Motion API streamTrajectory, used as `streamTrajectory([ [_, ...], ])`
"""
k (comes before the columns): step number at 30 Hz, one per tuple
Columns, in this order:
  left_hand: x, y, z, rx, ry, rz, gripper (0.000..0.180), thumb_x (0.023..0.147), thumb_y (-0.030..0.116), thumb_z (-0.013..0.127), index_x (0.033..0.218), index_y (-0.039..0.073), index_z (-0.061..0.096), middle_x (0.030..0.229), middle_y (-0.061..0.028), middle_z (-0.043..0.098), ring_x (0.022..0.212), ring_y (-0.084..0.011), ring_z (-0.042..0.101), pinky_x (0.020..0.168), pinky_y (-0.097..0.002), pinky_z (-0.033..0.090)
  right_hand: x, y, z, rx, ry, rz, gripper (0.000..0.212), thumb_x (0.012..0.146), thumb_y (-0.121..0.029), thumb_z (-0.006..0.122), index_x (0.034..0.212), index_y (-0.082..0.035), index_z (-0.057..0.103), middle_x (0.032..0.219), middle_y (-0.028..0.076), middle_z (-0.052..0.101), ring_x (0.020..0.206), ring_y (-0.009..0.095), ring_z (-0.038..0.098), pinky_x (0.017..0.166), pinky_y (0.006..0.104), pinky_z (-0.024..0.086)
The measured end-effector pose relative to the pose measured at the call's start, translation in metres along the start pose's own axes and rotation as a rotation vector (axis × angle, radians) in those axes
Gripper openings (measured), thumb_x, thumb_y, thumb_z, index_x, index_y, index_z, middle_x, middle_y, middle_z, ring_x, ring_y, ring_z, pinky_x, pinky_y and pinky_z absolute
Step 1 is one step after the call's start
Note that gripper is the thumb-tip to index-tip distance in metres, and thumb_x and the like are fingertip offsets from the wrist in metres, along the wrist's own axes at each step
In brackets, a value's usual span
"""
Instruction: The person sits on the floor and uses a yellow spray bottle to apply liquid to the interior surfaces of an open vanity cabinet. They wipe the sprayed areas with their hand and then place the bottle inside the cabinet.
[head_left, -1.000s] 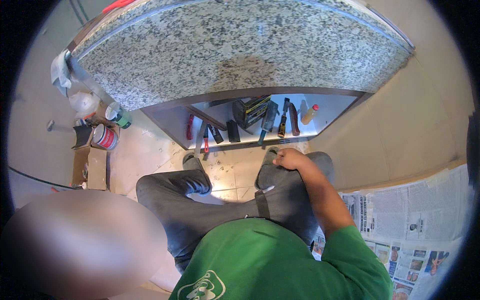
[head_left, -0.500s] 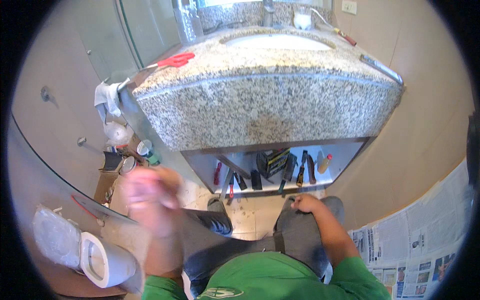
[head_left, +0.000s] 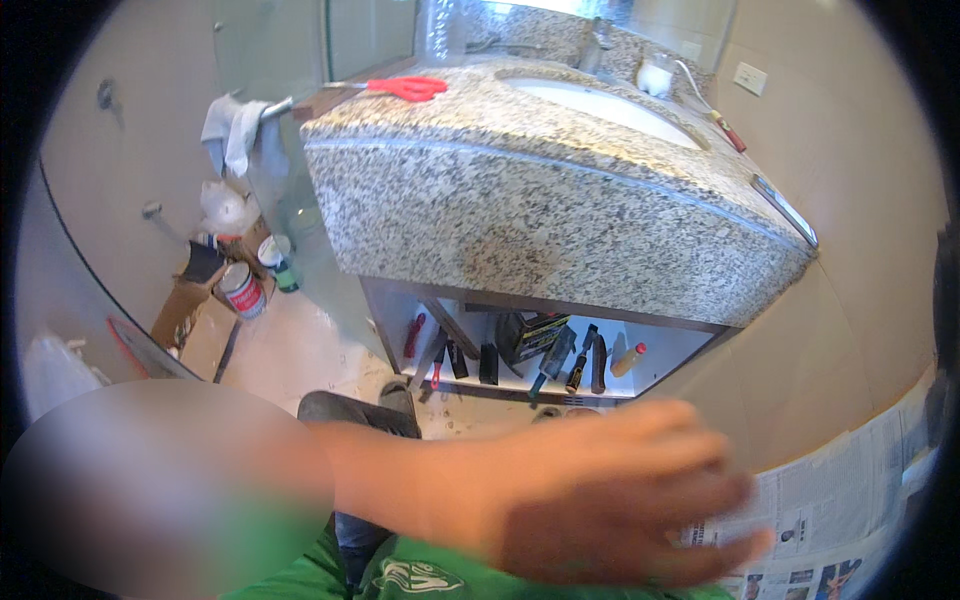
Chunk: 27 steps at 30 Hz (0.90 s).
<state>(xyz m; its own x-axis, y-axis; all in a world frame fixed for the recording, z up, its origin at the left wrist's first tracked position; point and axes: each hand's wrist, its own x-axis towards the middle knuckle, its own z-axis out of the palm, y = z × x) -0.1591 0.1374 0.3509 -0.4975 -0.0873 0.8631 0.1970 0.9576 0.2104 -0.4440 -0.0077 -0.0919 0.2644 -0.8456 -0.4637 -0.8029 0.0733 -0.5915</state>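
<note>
My left hand [head_left: 610, 490] stretches to the right across the front of my green shirt [head_left: 420, 578]. Blurred a little by motion, its fingers are loosely bent, with the thumb apart from them. No object shows in it, though its underside is hidden. My right hand does not show. Beyond the left hand, an open cabinet shelf [head_left: 650, 378] holds several tools, among them a broad scraper-like tool with a green handle [head_left: 552, 362], a yellow-and-black-handled tool [head_left: 580, 360] and a red-handled tool [head_left: 414, 336]. A small red-capped bottle [head_left: 629, 359] stands at their right.
Above the shelf juts a speckled granite counter [head_left: 480, 215] with a white basin [head_left: 600, 105]. Red-handled scissors [head_left: 408, 88] lie at its left; a flat dark object [head_left: 785, 210] rests along its right edge. A paint can [head_left: 243, 290] stands on the floor, and newspaper [head_left: 830, 510] covers the lower right.
My left hand has swung from the left side across to the right. My right hand, earlier resting on my knee, is out of sight. The view has turned and tilted.
</note>
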Motion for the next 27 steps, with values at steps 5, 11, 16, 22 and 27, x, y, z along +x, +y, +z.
streamTrajectory([
  [5, 0.007, -0.001, 0.026, 0.517, 0.222, 0.406, 0.034, 0.079, 0.021, 0.074, 0.109, 0.011, 0.065, 0.094, 0.0014, 0.058, 0.094, -0.0153, 0.06, 0.093, -0.0441, 0.047, -0.017, -0.043, -0.006, -0.09, -0.045, 0.031, 0.036, 0.087, -0.042, 0.072, 0.085, -0.006, 0.069, 0.09, 0.017, 0.07, 0.086, 0.032, 0.066, 0.08, 0.0424, 0.051],
  [11, -0.012, 0.022, -0.03, 0.213, 0.21, 0.164, 0.02, 0.093, 0.018, 0.066, 0.108, 0.005, 0.069, 0.101, -0.0068, 0.068, 0.085, -0.019, 0.064, 0.079, -0.0389, 0.053, -0.005, -0.008, -0.004, -0.001, -0.035, -0.008, 0.042, 0.087, -0.047, 0.069, 0.091, -0.006, 0.071, 0.097, 0.019, 0.071, 0.095, 0.036, 0.067, 0.086, 0.0451, 0.05],
  [16, -0.043, 0.002, -0.046, -0.384, 0.081, 0.109, 0.036, 0.102, 0.029, 0.056, 0.109, -0.003, 0.07, 0.116, -0.0185, 0.069, 0.096, -0.0308, 0.066, 0.086, -0.0432, 0.051, -0.011, -0.044, -0.004, -0.15, -0.081, 0.021, 0.042, 0.087, -0.047, 0.069, 0.099, -0.007, 0.073, 0.104, 0.02, 0.071, 0.101, 0.036, 0.067, 0.091, 0.0431, 0.05],
  [22, -0.028, 0.022, -0.01, -0.931, 0.322, -0.042, 0.045, 0.103, 0.034, 0.052, 0.114, -0.007, 0.069, 0.119, -0.0223, 0.067, 0.106, -0.0383, 0.063, 0.095, -0.0519, 0.046, -0.019, -0.049, -0.013, -0.235, -0.062, -0.002, 0.043, 0.088, -0.046, 0.068, 0.102, -0.006, 0.074, 0.104, 0.019, 0.072, 0.101, 0.034, 0.068, 0.092, 0.0424, 0.05],
  [27, -0.082, 0.008, -0.03, -0.965, 0.509, 0.171, 0.031, 0.098, 0.034, 0.057, 0.114, 0.009, 0.067, 0.113, -0.0132, 0.068, 0.106, -0.0354, 0.063, 0.1, -0.0572, 0.035, -0.027, -0.056, -0.016, -0.151, -0.035, 0.03, 0.041, 0.086, -0.046, 0.071, 0.097, -0.007, 0.074, 0.101, 0.019, 0.072, 0.098, 0.034, 0.068, 0.09, 0.0427, 0.051],
])
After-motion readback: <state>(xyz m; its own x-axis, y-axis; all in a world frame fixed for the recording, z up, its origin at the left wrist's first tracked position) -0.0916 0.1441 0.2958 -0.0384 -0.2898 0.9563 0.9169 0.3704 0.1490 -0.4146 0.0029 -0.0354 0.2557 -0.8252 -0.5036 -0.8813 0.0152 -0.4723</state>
